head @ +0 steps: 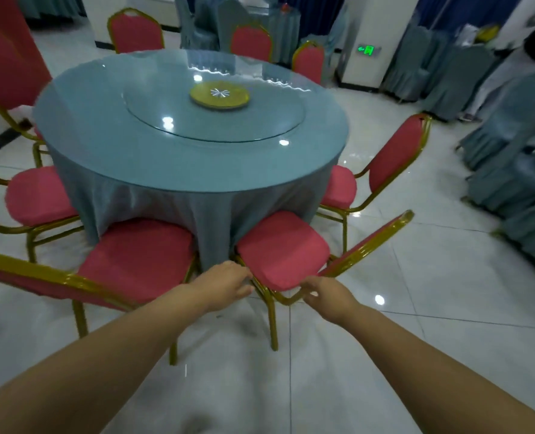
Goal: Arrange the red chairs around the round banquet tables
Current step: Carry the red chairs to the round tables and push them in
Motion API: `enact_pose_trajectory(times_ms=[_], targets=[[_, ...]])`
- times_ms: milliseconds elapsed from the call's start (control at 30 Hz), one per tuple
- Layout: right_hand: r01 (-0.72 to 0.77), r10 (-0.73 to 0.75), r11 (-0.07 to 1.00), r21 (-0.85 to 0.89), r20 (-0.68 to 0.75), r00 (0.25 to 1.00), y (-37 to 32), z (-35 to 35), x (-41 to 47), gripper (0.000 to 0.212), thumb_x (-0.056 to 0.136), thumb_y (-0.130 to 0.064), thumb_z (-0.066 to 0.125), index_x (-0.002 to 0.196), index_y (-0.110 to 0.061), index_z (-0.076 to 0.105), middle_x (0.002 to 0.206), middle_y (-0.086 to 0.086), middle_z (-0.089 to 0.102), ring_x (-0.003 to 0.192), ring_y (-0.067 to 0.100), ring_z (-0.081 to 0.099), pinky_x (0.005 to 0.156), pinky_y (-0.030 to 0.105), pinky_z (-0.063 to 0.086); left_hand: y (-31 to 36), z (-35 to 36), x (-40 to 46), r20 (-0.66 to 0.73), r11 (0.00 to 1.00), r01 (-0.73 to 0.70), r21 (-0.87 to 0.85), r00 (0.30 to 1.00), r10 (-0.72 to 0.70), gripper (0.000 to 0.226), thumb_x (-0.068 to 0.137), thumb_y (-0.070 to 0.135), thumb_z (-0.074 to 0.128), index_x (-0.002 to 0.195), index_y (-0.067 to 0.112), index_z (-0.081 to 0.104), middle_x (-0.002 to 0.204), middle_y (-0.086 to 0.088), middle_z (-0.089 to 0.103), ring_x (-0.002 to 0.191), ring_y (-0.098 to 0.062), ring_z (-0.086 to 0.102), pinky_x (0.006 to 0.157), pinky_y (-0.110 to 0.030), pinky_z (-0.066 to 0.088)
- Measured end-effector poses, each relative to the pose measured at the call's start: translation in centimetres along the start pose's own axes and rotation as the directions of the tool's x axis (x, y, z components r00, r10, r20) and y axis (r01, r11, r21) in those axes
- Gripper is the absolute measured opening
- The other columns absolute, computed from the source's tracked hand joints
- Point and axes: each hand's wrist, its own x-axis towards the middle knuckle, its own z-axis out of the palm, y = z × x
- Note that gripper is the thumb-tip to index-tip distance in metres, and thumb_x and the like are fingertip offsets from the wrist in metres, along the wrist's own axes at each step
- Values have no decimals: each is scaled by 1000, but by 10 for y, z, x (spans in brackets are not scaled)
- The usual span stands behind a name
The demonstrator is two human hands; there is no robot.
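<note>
Both hands, left hand [228,281] and right hand [328,296], curl their fingers round the gold frame of a red chair [283,253]. It stands against the round desk [119,126], whose glass turntable [172,104] carries a yellow plate [219,94].

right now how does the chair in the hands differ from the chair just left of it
The held chair is gripped by the left hand and right hand at its seat frame; the left chair is untouched. The held chair's backrest points right, side-on to the table; the left chair's backrest faces the camera. Both have red cushions and gold frames.
</note>
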Motion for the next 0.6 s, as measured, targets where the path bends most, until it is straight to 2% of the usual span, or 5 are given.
enact_pose_trajectory(times_ms=[133,233,367,533,600], targets=[[-13,13,1000,2,-88,996,47,-37,8,31,92,-17,55,122,-19,61,118,2,65,106,20,61,91,32,50,36,-5,58,23,999,-8,-38,1000,9,30,95,39,47,105,14,60,101,-2,61,97,-20,56,84,-39,48],[-24,24,1000,1,-111,994,75,-64,18,33,93,-19,55,125,-21,60,121,1,64,109,19,60,94,33,50,68,-4,102,39,1000,-22,-21,999,23,32,95,40,46,113,16,58,109,-3,60,105,-22,52,89,-39,46],[-45,45,999,3,-126,991,112,-104,39,28,92,-19,56,119,-25,64,117,-4,66,107,14,61,94,31,50,110,-3,163,62,996,-59,-73,996,64,38,96,42,45,124,17,54,121,-4,57,114,-22,50,93,-38,44],[-60,57,998,-17,-140,988,152,-157,65,23,92,-18,57,113,-23,67,109,-5,67,97,11,61,90,26,50,162,-7,221,77,968,-62,-243,994,83,37,95,40,49,128,23,51,121,5,56,111,-18,54,88,-31,45],[-65,60,997,-31,-146,987,170,-173,78,25,92,-19,58,116,-22,66,111,-5,66,98,11,62,89,24,48,180,-6,242,101,955,-54,-292,991,87,31,93,37,52,122,24,53,107,10,58,99,-15,57,75,-25,46]])
